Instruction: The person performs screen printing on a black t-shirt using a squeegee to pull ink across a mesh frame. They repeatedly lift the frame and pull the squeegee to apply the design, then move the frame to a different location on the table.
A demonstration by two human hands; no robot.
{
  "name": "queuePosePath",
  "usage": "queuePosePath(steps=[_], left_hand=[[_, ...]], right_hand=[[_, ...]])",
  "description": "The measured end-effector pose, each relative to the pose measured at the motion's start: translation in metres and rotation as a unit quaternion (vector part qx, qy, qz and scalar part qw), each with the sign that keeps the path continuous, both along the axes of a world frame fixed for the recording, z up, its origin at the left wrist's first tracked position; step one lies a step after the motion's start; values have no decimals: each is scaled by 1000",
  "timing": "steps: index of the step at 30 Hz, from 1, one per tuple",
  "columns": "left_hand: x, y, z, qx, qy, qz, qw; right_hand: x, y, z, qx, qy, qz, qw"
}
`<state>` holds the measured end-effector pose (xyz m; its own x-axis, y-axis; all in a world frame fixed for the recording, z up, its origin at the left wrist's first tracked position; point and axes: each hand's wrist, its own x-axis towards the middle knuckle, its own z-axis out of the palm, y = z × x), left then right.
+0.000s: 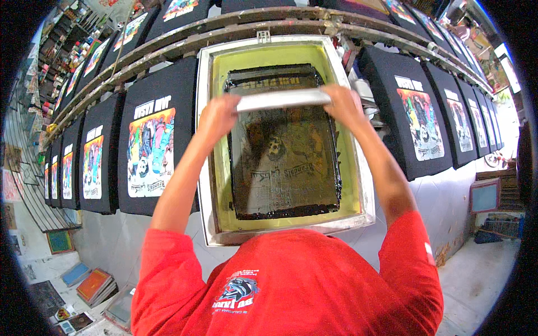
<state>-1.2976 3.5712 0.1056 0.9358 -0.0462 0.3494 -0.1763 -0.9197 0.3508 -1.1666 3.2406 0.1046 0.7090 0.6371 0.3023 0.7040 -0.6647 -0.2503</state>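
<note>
Two hands hold one pale squeegee (284, 99) level across the upper middle of the frame. The left hand (220, 115) has its fingers closed round the squeegee's left end; the right hand (343, 103) grips the right end likewise. Both hands are slightly blurred, so the exact lie of each finger cannot be told.

Below the squeegee, in the centre of the picture, is a white-rimmed screen (204, 182), a shallow container with yellow-green mesh inside its border. Black ink (288, 212) lies within it, thick and glossy along the lower edge of the dark rectangle and in narrower lines up its sides. Inside that rectangle the film is thinner, and a faint design (276, 148) shows through, partly shaded.

Black cloths (188, 84) with colourful prints (151, 151) stand in rows at left and right. At upper left, shelves hold small coloured containers (60, 88); their contents cannot be made out. Stacked panels (95, 284) lie at lower left.
</note>
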Motion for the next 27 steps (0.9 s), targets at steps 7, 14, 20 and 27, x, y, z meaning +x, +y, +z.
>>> queuePosePath(steps=[7, 14, 20, 27], left_hand=[[-208, -84, 10, -17, 58, -36, 998], [-297, -121, -42, -26, 64, -62, 996], [-315, -123, -43, -65, 82, -37, 994], [-321, -50, -90, -226, 8, 322, 920]], right_hand=[[-218, -88, -3, -31, 55, -9, 998], [-317, -120, -58, -19, 22, -31, 999], [-336, -118, -46, 49, 41, -48, 997], [-264, -185, -78, 123, 123, -334, 926]])
